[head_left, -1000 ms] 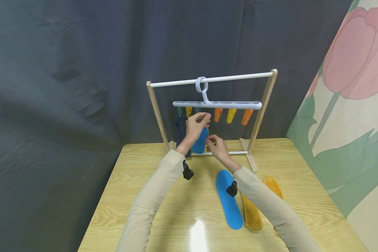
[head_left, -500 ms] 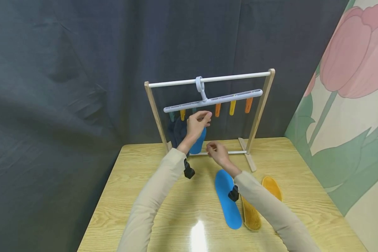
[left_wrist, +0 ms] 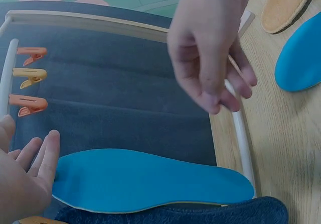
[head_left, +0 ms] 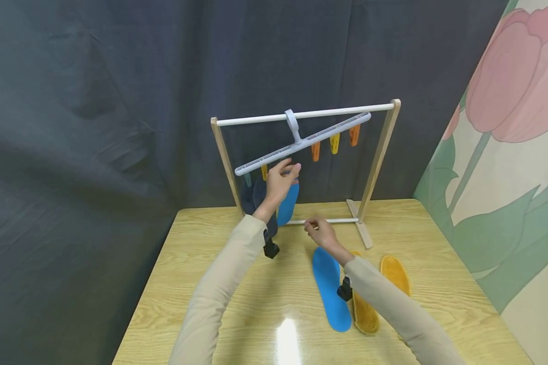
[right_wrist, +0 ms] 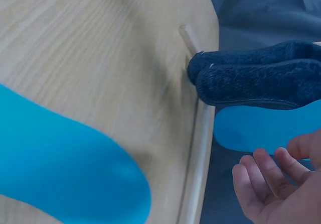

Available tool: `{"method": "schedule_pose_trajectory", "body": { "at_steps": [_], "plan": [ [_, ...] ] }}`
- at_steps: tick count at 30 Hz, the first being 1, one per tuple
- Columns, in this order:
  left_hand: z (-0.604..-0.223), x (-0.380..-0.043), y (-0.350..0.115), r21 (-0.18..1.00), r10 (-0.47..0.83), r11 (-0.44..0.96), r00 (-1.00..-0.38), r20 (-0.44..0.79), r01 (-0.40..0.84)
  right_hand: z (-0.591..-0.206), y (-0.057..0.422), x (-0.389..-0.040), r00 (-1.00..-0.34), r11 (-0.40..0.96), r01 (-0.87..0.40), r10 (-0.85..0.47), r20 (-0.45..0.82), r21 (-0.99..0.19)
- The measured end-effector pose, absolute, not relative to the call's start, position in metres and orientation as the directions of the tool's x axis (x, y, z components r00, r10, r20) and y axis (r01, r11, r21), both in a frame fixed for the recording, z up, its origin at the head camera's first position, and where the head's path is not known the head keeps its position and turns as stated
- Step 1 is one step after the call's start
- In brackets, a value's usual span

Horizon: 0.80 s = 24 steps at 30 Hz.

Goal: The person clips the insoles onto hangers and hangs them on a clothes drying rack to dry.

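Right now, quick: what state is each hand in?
Left hand: open, holding nothing, near the top of the hanging blue insole.
Right hand: open, loosely curled, holding nothing.

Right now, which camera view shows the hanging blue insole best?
The left wrist view: it shows the hanging blue insole along nearly its whole length. In the head view, the left hand covers part of it. The right wrist view shows only its lower part, cut by the frame's edge and partly behind the right hand.
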<state>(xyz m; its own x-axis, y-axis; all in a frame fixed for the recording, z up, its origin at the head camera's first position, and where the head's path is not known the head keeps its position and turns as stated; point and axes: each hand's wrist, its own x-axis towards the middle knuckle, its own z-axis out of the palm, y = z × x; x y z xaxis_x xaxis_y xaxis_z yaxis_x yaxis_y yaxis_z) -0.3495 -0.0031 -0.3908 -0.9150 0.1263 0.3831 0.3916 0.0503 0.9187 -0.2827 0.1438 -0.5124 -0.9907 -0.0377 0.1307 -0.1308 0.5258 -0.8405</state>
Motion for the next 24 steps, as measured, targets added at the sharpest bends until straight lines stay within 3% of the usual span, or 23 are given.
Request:
{"method": "schedule_pose_trajectory", "body": {
  "at_steps": [8,24],
  "plan": [
    [-0.392,-0.351,-0.005,0.918,0.083,0.008,-0.915,0.396,0.398,-0.529,0.153,-0.275,-0.984,0.591,-0.17,-0.065,0.164,-0.789],
    [-0.397,-0.355,-0.007,0.892,0.061,-0.079,-0.891,0.449,0.444,-0.559,0.172,-0.27,-0.999,0.651,-0.041,-0.007,0.048,-0.758]
  ]
}}
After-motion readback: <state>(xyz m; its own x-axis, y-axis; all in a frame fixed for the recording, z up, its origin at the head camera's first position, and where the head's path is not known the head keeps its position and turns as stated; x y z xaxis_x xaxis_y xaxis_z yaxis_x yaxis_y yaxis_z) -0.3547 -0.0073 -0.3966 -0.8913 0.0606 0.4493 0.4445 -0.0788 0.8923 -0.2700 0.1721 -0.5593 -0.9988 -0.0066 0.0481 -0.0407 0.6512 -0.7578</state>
